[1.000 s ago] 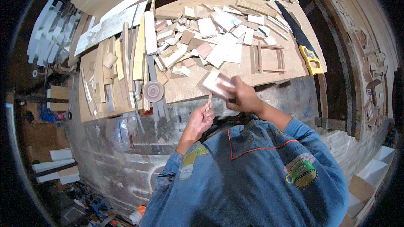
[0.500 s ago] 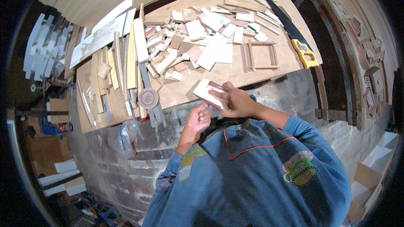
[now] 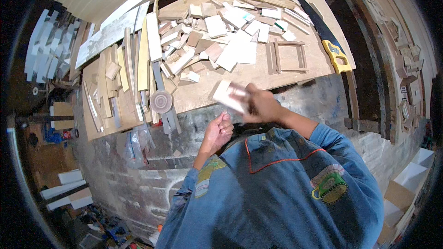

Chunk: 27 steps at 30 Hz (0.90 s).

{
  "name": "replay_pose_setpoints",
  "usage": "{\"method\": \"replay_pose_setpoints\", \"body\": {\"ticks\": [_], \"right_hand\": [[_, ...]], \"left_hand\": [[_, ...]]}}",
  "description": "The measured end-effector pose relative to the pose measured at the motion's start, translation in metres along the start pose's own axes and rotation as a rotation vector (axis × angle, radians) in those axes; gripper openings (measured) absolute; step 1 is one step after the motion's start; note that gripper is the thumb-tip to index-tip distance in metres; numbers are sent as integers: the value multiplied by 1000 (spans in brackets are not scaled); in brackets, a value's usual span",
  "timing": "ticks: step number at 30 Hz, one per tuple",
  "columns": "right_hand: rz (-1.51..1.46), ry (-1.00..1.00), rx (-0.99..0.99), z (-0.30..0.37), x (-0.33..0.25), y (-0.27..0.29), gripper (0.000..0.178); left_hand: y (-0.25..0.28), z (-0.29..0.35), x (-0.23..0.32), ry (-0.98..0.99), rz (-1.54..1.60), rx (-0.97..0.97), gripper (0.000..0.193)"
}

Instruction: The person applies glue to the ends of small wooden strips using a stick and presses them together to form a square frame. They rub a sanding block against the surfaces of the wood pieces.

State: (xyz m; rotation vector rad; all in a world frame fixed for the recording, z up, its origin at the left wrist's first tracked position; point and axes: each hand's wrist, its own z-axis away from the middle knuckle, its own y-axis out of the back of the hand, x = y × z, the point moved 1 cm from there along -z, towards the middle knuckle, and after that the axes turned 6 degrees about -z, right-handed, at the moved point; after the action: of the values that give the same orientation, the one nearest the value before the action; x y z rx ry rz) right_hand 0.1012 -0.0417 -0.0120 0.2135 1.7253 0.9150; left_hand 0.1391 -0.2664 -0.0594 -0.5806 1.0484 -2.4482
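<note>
Fingers of right hand (image 3: 260, 106) grip pale wood block (image 3: 227, 95); left hand (image 3: 218, 130) fisted.

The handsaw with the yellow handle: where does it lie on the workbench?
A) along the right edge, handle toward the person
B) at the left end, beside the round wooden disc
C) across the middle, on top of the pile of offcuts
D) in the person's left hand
A: the handsaw lies along the right edge of the workbench, its yellow handle at the near end.

Left hand (image 3: 218, 131) curled into a loose fist, right hand (image 3: 261, 106) raised, blurred, fingers closed
</note>
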Motion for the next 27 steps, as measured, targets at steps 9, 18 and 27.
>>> {"method": "replay_pose_setpoints", "body": {"ticks": [9, 18, 27], "right_hand": [[66, 45, 35, 1, 5, -1, 72], [61, -11, 68, -4, -6, -2, 73], [51, 57, 0, 7, -6, -4, 76]], "left_hand": [[-1, -1, 0, 47, 99, -80, 26], [-1, -5, -2, 27, 163, -106, 29], [-1, -9, -6, 57, 187, -194, 31]]}}
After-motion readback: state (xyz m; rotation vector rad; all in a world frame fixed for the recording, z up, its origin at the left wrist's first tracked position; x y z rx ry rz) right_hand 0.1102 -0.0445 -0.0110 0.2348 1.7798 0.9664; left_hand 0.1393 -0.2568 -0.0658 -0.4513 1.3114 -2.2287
